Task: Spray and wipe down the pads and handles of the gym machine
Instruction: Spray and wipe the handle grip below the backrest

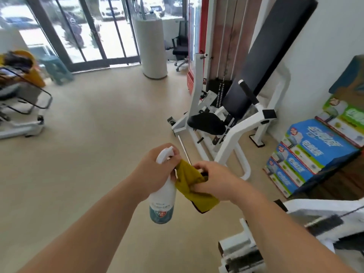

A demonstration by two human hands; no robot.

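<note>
Left hand (pixel 155 170) grips bottle (pixel 162 201), right hand (pixel 214 180) pinches cloth (pixel 194 186); best bunch cloth firmly before spraying pad (pixel 206 123).

I see a gym. A white machine (pixel 234 138) with black pads (pixel 271 48) and a weight stack (pixel 221 95) stands here.

The spray bottle (pixel 162 203) label is unreadable; the blurred white frame (pixel 315 208), seemingly another machine, is cut off.

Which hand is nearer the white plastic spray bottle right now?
Left. The left hand grips the white plastic spray bottle at its neck; the right hand is beside it, pinching the yellow cloth.
</note>
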